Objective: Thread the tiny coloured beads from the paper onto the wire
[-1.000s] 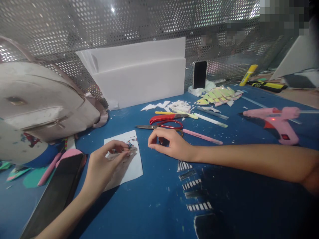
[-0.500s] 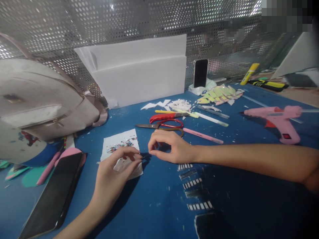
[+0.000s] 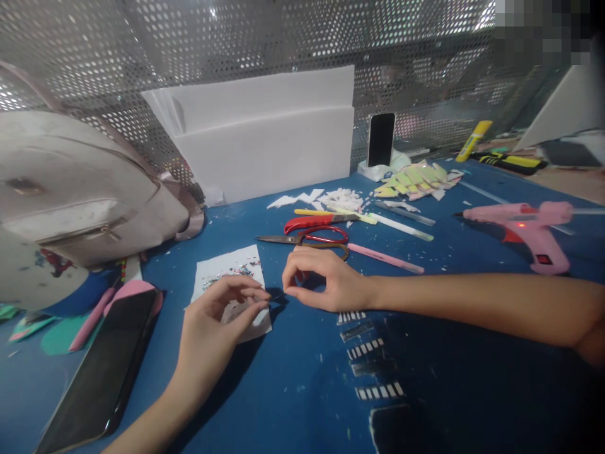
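Tiny shiny multicoloured flecks (image 3: 242, 270), loose on a flat matt white paper sheet (image 3: 204, 270) just beyond the left hand (image 3: 208, 323), might scatter if that hand, fingertips apparently pinching a hair-thin dark strand (image 3: 278, 297), dragged the sheet; right hand (image 3: 341, 282) curled alongside, grip cannot be told.

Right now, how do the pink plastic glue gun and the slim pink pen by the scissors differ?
The pink plastic glue gun is pistol-shaped; the slim pink pen is straight. The gun shows a lit red light; the pen none. Both are pink, on the blue table.
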Tool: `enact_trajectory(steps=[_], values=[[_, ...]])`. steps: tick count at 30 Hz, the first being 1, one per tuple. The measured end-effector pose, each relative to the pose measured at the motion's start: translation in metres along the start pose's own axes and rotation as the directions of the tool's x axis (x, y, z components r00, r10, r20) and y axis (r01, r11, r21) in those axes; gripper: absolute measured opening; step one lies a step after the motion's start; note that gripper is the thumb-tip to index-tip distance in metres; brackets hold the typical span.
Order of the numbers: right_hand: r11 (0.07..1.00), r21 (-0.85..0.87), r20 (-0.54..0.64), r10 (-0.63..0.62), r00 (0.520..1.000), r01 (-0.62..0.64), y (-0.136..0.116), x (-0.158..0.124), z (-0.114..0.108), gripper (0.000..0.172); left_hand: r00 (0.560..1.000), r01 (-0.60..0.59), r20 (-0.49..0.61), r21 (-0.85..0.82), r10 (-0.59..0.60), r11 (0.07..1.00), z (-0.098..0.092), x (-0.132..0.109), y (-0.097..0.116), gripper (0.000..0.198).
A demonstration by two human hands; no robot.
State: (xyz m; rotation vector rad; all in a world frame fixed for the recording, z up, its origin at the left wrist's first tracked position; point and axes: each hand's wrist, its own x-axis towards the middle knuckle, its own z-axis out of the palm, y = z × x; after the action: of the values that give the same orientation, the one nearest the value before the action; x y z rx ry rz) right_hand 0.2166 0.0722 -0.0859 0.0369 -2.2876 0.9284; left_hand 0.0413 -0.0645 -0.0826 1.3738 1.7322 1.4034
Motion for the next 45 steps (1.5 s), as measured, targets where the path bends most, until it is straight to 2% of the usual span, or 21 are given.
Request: enact_trajectory(steps=[13,19,25,29,33,37,39,41,43,45], values=[[0.999,-0.034,0.013,0.026,1.000,-0.025,0.001,0.000,0.001,0.003,1.000,-0.023,-0.013,0.003,0.023,1.000,0.001,0.001,0.005,0.015],[0.999,-0.038,0.022,0.032,0.999,-0.031,0.000,0.001,0.000,0.004,0.999,-0.050,-0.011,0.076,0.051,0.996,0.001,-0.001,0.003,0.014],[0.996,-0.084,0.067,-0.014,0.998,0.019,0.000,0.000,0.002,0.007,0.999,-0.049,0.018,0.132,0.047,0.990,0.002,-0.004,0.001,0.011],[0.989,-0.132,0.122,-0.042,0.992,0.059,0.002,0.000,0.004,0.005,0.999,-0.036,0.043,0.131,0.031,0.991,0.004,-0.005,0.003,0.012],[0.981,-0.144,0.170,-0.105,0.980,0.131,0.004,0.000,0.004,0.009,0.996,-0.009,0.085,0.065,0.003,0.998,0.008,-0.005,0.005,0.022],[0.977,-0.155,0.174,-0.116,0.978,0.144,0.004,-0.001,0.004,0.008,0.990,0.026,0.135,-0.008,-0.025,1.000,0.011,-0.005,0.006,0.029],[0.982,-0.157,0.127,-0.085,0.988,0.105,0.003,0.000,0.004,0.004,0.989,0.020,0.147,-0.002,-0.019,1.000,0.011,-0.005,0.006,0.029],[0.989,-0.150,0.020,-0.011,1.000,0.014,0.002,0.001,0.004,0.003,0.988,-0.051,0.151,0.045,0.044,0.998,0.009,-0.007,0.006,0.028],[0.988,-0.104,-0.095,0.102,0.990,-0.112,0.002,0.002,0.002,0.002,0.970,-0.203,0.163,0.125,0.182,0.971,0.007,-0.009,0.005,0.029],[0.976,-0.027,-0.153,0.211,0.965,-0.217,0.003,0.004,0.001,0.002,0.902,-0.411,0.232,0.204,0.363,0.889,0.006,-0.011,0.004,0.033]])
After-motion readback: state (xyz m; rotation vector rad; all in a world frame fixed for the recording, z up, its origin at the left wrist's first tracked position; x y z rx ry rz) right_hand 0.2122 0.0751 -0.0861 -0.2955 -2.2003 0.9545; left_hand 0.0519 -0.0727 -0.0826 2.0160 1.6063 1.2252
